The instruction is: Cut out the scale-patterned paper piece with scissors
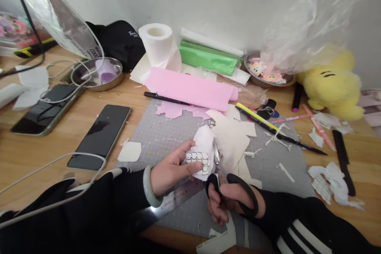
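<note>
A piece of white paper (204, 139) with a black-drawn grid of rounded cells is pinched between the thumb and fingers of my left hand (175, 164). My right hand (228, 198) has its fingers through the black handles of a pair of scissors (247, 194). The metal blades point up along the right edge of the paper; whether they are cutting it I cannot tell. Cream paper offcuts (233, 139) lie just behind the blades. Beneath both hands is a grey cutting mat (166, 135), with a metal ruler (181, 196) partly under my left wrist.
Two phones (101, 135) and a white cable lie left. Behind are a paper roll (157, 43), pink paper (190, 87), a green packet (208, 57) and metal bowls (119, 75). Pens (268, 123), paper scraps, a black comb-like strip (343, 162) and a yellow plush toy (330, 83) sit right.
</note>
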A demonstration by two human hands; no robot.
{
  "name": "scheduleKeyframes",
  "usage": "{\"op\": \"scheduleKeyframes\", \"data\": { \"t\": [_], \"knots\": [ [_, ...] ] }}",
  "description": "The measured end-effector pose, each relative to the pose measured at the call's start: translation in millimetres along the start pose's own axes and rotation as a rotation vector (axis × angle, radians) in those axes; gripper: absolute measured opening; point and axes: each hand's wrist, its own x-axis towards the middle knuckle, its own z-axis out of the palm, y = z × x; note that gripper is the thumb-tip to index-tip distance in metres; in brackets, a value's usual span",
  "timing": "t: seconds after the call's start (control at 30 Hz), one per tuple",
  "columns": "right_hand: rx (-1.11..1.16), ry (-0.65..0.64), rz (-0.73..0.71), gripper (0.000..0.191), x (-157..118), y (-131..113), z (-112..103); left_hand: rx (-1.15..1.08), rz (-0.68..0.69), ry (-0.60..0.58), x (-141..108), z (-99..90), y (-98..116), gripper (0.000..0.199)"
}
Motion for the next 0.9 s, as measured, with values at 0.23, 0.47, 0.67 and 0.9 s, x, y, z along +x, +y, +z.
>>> {"op": "scheduleKeyframes", "data": {
  "t": [0.23,0.47,0.67,0.9],
  "knots": [
    [-0.002,-0.005,0.002,0.044,0.0,0.0,-0.2,-0.041,0.028,-0.013,-0.8,-1.8,-2.0,0.030],
    [-0.003,0.017,0.032,0.046,0.6,-0.6,0.3,0.046,0.098,0.104,0.9,0.3,-0.3,0.039],
    [0.007,0.034,0.044,0.047,0.7,-3.5,1.9,0.125,0.200,0.141,1.4,1.2,-0.9,0.041],
    [-0.002,0.044,0.058,0.048,1.2,-4.7,1.8,0.209,0.257,0.119,1.5,-1.6,-2.3,0.036]
  ]
}}
